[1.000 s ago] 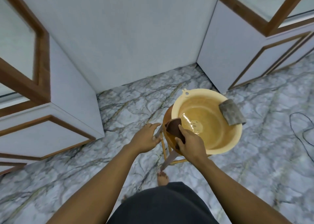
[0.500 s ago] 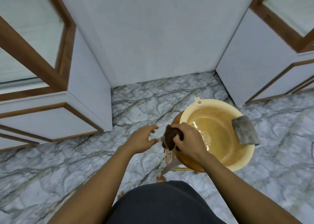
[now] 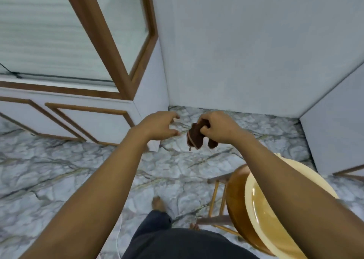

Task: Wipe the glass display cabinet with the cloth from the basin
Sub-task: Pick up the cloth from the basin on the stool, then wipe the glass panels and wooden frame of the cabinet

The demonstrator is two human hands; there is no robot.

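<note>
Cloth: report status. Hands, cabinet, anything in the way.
Right hand grips cloth, bunched, clear of basin. Left hand open, empty, beside it. Cabinet at left, not yet touched. Nothing in the way.

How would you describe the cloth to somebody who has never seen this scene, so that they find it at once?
Find the pale wall in the middle and follow it down to the marble floor. Just in front of that line, the right hand grips a small crumpled cloth. It is dark brown with a thin pink edge, while the left hand beside it holds nothing.
</note>
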